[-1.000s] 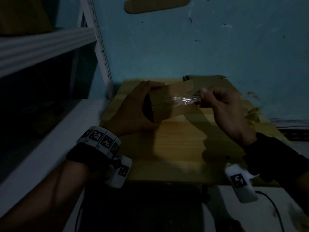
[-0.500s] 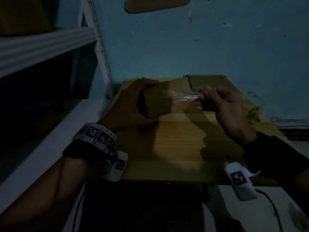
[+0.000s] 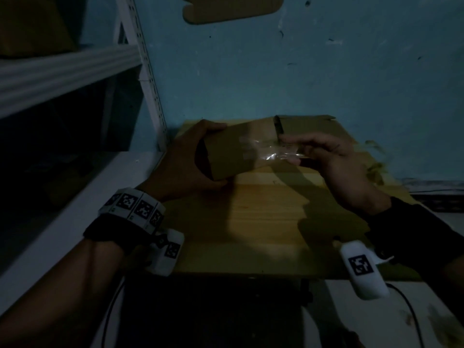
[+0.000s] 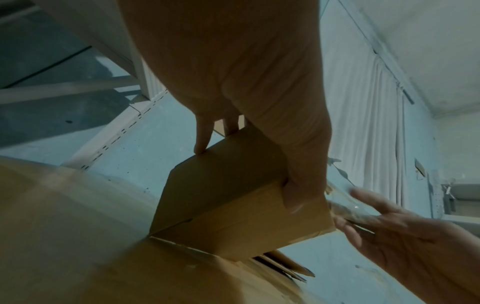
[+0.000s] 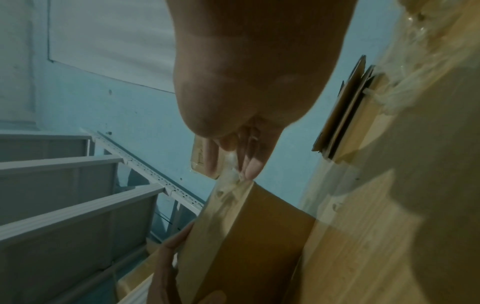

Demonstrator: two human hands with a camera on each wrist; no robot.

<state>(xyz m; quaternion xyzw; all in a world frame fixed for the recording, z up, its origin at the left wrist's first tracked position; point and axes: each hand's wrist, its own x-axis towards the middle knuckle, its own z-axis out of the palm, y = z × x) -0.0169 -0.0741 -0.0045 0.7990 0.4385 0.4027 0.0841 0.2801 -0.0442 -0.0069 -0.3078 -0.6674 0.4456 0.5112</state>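
- Firmly, the box (image 3: 233, 151) was gripped by the left fingers (image 3: 211, 127).
- The tape (image 3: 272, 153), pinched by the right fingers (image 3: 301, 141), was best drawn steadily away from the left fingers.

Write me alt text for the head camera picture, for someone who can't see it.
A left hand grips a small cardboard box over a wooden table, while the right hand pinches a strip of clear tape stuck to the box. The scene is dim, with a blue wall behind and a white shelf at left.
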